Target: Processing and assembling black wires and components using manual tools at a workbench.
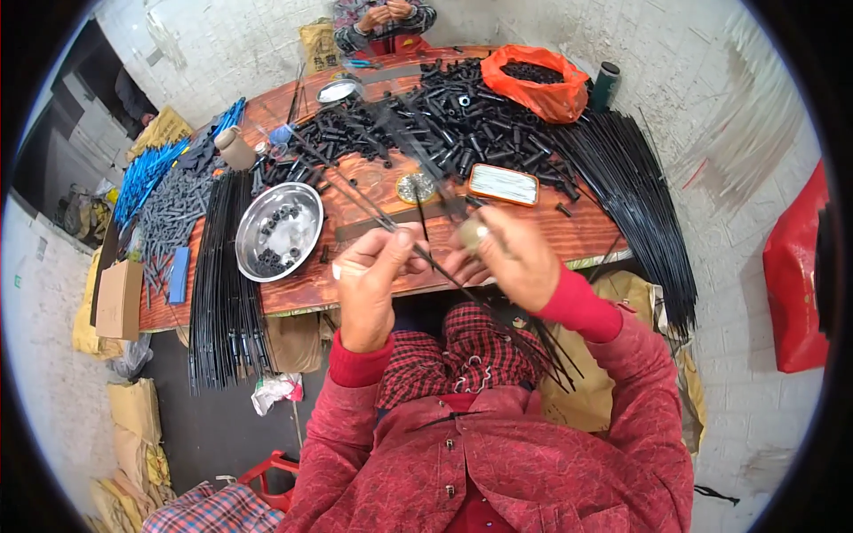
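Note:
Over the table's front edge, my left hand (375, 275) is closed around several thin black rods (480, 306). They slant from the upper left down past my lap to the lower right. My right hand (514, 258) is just right of it, smeared by motion, with its fingers bent. A small round pale, shiny object (474, 234) shows at its thumb and fingers; what it is I cannot make out. Beyond my hands lie a round dish of small metal pieces (416, 187) and an orange-rimmed tray of thin white sticks (503, 184).
Black tubular parts (462, 124) are heaped across the table. A steel bowl (252, 238) holds small black pieces. Bundles of black rods hang over the edge at left (222, 293) and right (635, 204). An orange bag (555, 98) stands behind. Another person's hands (384, 14) are at the far side.

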Available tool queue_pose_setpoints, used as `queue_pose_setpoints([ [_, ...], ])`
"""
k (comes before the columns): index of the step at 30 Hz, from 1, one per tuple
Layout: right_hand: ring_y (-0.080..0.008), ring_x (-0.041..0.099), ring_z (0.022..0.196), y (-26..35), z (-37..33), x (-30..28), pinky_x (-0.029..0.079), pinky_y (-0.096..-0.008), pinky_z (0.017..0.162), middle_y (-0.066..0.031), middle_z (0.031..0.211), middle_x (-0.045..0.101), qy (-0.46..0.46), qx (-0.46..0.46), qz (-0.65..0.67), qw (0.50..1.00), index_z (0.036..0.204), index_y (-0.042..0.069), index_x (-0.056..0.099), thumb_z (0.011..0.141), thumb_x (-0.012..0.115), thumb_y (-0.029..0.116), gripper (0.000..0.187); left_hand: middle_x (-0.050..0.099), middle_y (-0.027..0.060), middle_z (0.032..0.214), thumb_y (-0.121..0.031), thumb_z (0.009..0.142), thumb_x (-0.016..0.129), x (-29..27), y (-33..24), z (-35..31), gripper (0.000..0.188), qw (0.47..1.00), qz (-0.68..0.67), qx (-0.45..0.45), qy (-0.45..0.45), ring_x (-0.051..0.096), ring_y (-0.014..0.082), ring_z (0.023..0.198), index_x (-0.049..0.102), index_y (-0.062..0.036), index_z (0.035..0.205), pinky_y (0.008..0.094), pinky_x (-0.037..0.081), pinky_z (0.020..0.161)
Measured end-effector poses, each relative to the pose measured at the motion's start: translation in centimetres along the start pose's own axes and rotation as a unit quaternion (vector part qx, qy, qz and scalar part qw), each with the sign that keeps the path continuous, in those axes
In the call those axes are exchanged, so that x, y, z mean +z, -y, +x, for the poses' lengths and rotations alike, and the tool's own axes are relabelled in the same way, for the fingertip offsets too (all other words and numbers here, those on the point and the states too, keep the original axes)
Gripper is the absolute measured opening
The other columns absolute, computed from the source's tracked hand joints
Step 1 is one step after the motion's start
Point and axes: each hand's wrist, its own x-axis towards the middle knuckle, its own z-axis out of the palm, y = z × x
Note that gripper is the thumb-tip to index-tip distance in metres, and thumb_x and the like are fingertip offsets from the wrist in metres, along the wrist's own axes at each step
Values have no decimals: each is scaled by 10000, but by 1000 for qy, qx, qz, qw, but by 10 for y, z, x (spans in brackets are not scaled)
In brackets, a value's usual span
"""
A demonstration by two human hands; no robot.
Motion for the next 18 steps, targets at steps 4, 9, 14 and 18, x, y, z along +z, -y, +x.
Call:
queue_pose_setpoints([
  [4, -167, 669, 762, -6, -6, 9, 546, -275, 673, -132, 896, 655, 19, -3, -29, 999, 1187, -18, 458, 1014, 335, 148, 269, 673, 70, 797, -183, 893, 657, 11, 5, -4, 194, 996, -40, -72, 27, 600, 112, 621, 669, 8, 926, 235, 476, 576],
  [9, -155, 663, 665, -7, -5, 13, 533, -275, 583, -117, 866, 658, 25, 14, -52, 998, 1239, 4, 442, 1006, 326, 128, 289, 660, 55, 779, -178, 907, 640, 12, 11, -5, 179, 995, -58, -68, 45, 581, 102, 598, 667, -1, 906, 226, 451, 580],
  [14, -147, 639, 554, -12, -3, 20, 512, -265, 521, -88, 786, 659, 25, 9, -76, 997, 1236, 8, 448, 1003, 326, 128, 289, 660, 52, 788, -172, 915, 629, 10, 13, -5, 174, 996, -47, -69, 28, 573, 87, 633, 665, -2, 908, 226, 459, 588],
  [18, -145, 633, 532, -14, -3, 25, 506, -266, 506, -82, 766, 656, 12, -6, -56, 998, 1221, 9, 461, 1003, 329, 133, 283, 644, 43, 773, -169, 914, 626, 9, 14, -6, 176, 997, -47, -59, 19, 570, 79, 637, 667, 2, 912, 216, 458, 583],
])
